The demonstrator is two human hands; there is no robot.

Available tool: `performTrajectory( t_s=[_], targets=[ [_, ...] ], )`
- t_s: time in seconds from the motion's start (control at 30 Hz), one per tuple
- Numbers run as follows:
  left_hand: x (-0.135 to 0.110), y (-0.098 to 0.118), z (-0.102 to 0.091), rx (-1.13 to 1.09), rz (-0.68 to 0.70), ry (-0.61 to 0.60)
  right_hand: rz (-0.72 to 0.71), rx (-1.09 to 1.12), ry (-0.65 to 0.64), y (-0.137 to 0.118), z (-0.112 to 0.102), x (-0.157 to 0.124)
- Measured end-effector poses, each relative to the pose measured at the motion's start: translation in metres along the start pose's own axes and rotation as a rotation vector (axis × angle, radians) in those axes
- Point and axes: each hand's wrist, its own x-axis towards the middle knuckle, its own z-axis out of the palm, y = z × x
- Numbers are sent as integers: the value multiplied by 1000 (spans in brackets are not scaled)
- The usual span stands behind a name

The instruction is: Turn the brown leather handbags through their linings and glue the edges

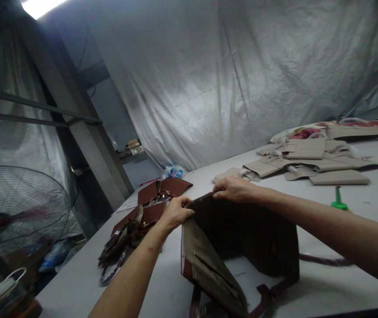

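Bare forearms [127, 274] in foreground, left hand [175, 214] and right hand [233, 189] pinching upper edge of dark-lined bag [265, 238], bag positioned between forearms at white table [171, 274], brown pieces [147, 193] left, beige pieces [306, 149] far right, silver sheeting [192, 88] behind.

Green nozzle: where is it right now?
In the head view, the green nozzle is on the right, just beyond the right forearm and in front of the beige pieces.

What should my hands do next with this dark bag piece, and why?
Perhaps slide the right hand along the upper edge of the dark bag piece while the left hand steadies it: both hands pinch that edge close together, and the piece spreads open well beyond them.
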Motion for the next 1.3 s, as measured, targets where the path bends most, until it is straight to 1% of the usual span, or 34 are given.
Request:
performTrajectory(
  t_s=[0.2, 0.27, 0.37, 0.47, 0.57, 0.77, 0.87, 0.93, 1.03, 1.13, 1.2, 1.27, 1.3],
  targets=[
    [15, 3, 1, 151, 32, 62, 8, -137, 72, -12, 12, 8],
    [18, 6, 2, 211, 38, 73, 7, -157, 84, -14, 15, 8],
    [18, 12, 3, 288, 10, 104, -5, -152, 79, -14, 15, 8],
    [16, 13, 3, 306, -13, 143, -28, -117, 41, -15, 13, 10],
    [14, 12, 3, 296, -20, 147, -75, -84, 9, -22, 13, 12],
    [11, 12, 2, 280, -13, 155, -72, -109, 58, -36, 24, 14],
    [7, 14, 0, 230, 27, 127, -75, -108, 70, -37, 24, 12],
    [5, 15, -1, 208, 70, 103, -103, -96, 48, -37, 21, 10],
    [4, 18, 1, 263, 147, 97, -178, -64, 0, -39, 18, 9],
    [4, 22, 4, 331, 179, 127, -206, -36, -12, -41, 20, 11],
    [2, 24, 5, 294, 165, 129, -203, -29, -9, -40, 20, 11],
    [-5, 25, 1, 145, 148, 123, -212, 20, 15, -36, 15, 7],
    [-10, 24, -3, 41, 143, 133, -223, 89, 42, -33, 10, 3]
  ],
)
